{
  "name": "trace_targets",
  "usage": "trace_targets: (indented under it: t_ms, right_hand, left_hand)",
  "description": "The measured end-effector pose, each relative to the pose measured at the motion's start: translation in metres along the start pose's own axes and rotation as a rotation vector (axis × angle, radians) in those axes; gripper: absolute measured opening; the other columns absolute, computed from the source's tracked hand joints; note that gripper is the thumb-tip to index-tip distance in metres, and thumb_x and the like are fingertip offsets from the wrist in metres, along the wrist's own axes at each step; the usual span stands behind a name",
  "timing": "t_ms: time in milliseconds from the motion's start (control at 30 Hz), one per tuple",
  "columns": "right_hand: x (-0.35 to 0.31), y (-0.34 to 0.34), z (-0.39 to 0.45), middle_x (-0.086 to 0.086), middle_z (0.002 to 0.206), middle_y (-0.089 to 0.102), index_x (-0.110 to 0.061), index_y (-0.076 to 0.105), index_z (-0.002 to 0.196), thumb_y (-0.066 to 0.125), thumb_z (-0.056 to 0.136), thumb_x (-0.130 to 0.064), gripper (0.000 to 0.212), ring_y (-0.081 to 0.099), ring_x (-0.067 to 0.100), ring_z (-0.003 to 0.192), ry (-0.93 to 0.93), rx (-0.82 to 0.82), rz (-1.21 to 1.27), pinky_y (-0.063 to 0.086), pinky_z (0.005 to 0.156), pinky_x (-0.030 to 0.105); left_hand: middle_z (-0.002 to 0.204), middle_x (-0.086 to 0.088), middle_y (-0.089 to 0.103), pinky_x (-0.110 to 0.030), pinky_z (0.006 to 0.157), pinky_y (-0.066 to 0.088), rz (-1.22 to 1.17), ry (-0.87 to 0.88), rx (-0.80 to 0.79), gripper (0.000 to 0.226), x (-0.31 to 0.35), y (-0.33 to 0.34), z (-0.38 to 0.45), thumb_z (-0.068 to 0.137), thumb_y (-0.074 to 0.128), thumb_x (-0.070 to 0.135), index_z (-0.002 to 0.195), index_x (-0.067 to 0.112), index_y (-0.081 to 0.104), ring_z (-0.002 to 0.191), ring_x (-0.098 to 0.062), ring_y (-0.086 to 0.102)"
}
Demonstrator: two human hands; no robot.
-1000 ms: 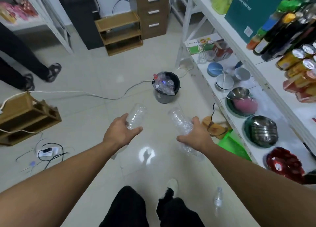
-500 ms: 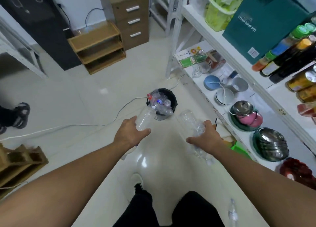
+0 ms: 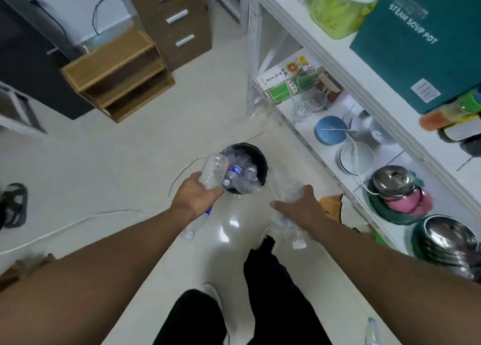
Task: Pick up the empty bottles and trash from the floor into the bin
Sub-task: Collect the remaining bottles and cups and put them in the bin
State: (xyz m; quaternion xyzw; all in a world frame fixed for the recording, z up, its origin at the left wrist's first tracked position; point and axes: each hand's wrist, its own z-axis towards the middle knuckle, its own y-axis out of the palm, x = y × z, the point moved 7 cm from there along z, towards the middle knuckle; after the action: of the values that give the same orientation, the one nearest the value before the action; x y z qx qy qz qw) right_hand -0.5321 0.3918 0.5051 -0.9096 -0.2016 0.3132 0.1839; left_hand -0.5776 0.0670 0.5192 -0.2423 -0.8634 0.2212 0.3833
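1. The clear bottles in the right hand [image 3: 302, 209] are blurred; their count cannot be told.
2. One clear bottle [image 3: 212, 171] is gripped in the left hand [image 3: 195, 197], its base angled up over the black bin [image 3: 261, 162].
3. One more bottle [image 3: 371, 333] is cut off, lying on the floor at lower right.
4. Several bottles are seen heaped in the bin.

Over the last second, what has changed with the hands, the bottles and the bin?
The person has walked up to the black bin; it was well ahead and now sits just beyond the hands. The clear bottle gripped by the left hand now overlaps the bin's rim. The right hand still grips its crushed bottles, short of the bin. Nothing has been let go. The bin still stands full of bottles.
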Motion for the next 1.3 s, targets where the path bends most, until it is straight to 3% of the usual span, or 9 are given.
trace_targets:
  t_ms: [133, 300, 433, 567, 700, 833, 933, 1067, 1300]
  right_hand:
    - [-0.016, 0.01, 0.081, -0.002, 0.12, 0.054, -0.019, 0.03, 0.153, 0.093, 0.073, -0.061, 0.11, 0.066, 0.025, 0.108, 0.008, -0.052, 0.008, 0.062, 0.09, 0.05]
    - [-0.022, 0.052, 0.191, 0.007, 0.119, 0.069, -0.022, 0.037, 0.149, 0.093, 0.072, -0.061, 0.103, 0.073, 0.006, 0.083, 0.0, -0.07, -0.005, 0.054, 0.063, 0.025]
    - [-0.009, 0.1, 0.293, 0.001, 0.109, 0.075, -0.027, 0.049, 0.144, 0.089, 0.068, -0.063, 0.093, 0.074, 0.016, 0.085, 0.027, -0.055, -0.04, 0.052, 0.058, 0.027]
    - [-0.004, 0.144, 0.364, 0.0, 0.112, 0.065, -0.031, 0.043, 0.147, 0.084, 0.077, -0.062, 0.087, 0.067, 0.022, 0.092, -0.045, -0.059, -0.217, 0.044, 0.055, 0.027]
    - [0.015, 0.198, 0.422, 0.006, 0.123, 0.063, -0.025, 0.039, 0.159, 0.071, 0.091, -0.06, 0.083, 0.059, 0.028, 0.103, -0.016, -0.099, -0.331, 0.053, 0.083, 0.039]
    - [0.032, 0.214, 0.445, 0.023, 0.146, 0.053, -0.021, 0.035, 0.155, 0.058, 0.1, -0.065, 0.075, 0.047, 0.043, 0.131, 0.025, -0.024, -0.54, 0.043, 0.101, 0.052]
    - [0.024, 0.221, 0.444, 0.027, 0.147, 0.048, -0.014, 0.038, 0.149, 0.052, 0.1, -0.067, 0.073, 0.045, 0.044, 0.136, -0.001, 0.045, -0.626, 0.043, 0.106, 0.053]
    - [0.01, 0.221, 0.424, 0.028, 0.153, 0.041, -0.012, 0.025, 0.164, 0.038, 0.089, -0.084, 0.104, 0.039, 0.044, 0.141, 0.008, 0.088, -0.674, 0.037, 0.11, 0.054]
    - [0.014, 0.198, 0.388, 0.011, 0.171, 0.024, -0.057, 0.024, 0.161, 0.007, 0.066, -0.11, 0.11, 0.033, 0.048, 0.147, 0.02, 0.032, -0.598, 0.029, 0.107, 0.072]
  left_hand:
    - [0.104, 0.015, 0.065, -0.017, 0.064, 0.038, -0.007, -0.027, -0.065, 0.088, 0.009, 0.03, 0.071, 0.053, 0.073, 0.072, 0.132, 0.037, 0.055, 0.086, -0.003, 0.061]
    - [0.091, 0.015, 0.067, -0.018, 0.06, 0.041, 0.031, 0.016, -0.095, 0.058, -0.018, 0.083, 0.173, 0.057, 0.074, 0.071, 0.099, 0.035, 0.056, 0.079, 0.0, 0.065]
    - [0.09, 0.01, 0.07, -0.021, 0.055, 0.049, 0.125, 0.146, -0.139, 0.055, -0.061, 0.142, 0.264, 0.069, 0.074, 0.058, 0.114, 0.03, 0.06, 0.071, -0.005, 0.071]
    - [0.113, 0.002, 0.063, -0.04, 0.08, 0.06, 0.161, 0.19, -0.116, 0.055, -0.093, 0.183, 0.321, 0.084, 0.082, 0.048, 0.125, 0.025, 0.055, 0.097, -0.018, 0.069]
    - [0.149, -0.014, 0.051, -0.05, 0.106, 0.054, 0.195, 0.199, -0.109, 0.077, -0.122, 0.224, 0.367, 0.097, 0.077, 0.047, 0.154, 0.013, 0.037, 0.129, -0.034, 0.06]
    - [0.172, -0.018, 0.028, -0.052, 0.124, 0.037, 0.346, 0.205, -0.115, 0.092, -0.13, 0.25, 0.387, 0.106, 0.058, 0.056, 0.169, 0.007, 0.013, 0.157, -0.037, 0.031]
    - [0.17, -0.022, 0.027, -0.053, 0.122, 0.038, 0.448, 0.2, -0.081, 0.085, -0.124, 0.255, 0.392, 0.109, 0.048, 0.055, 0.168, 0.005, 0.015, 0.157, -0.042, 0.028]
    - [0.163, -0.026, 0.032, -0.051, 0.117, 0.039, 0.507, 0.201, -0.028, 0.081, -0.105, 0.251, 0.381, 0.105, 0.053, 0.044, 0.166, 0.003, 0.02, 0.148, -0.045, 0.036]
    - [0.149, -0.012, 0.047, -0.043, 0.098, 0.047, 0.434, 0.265, 0.035, 0.058, -0.084, 0.211, 0.349, 0.1, 0.052, 0.042, 0.15, 0.013, 0.047, 0.13, -0.032, 0.046]
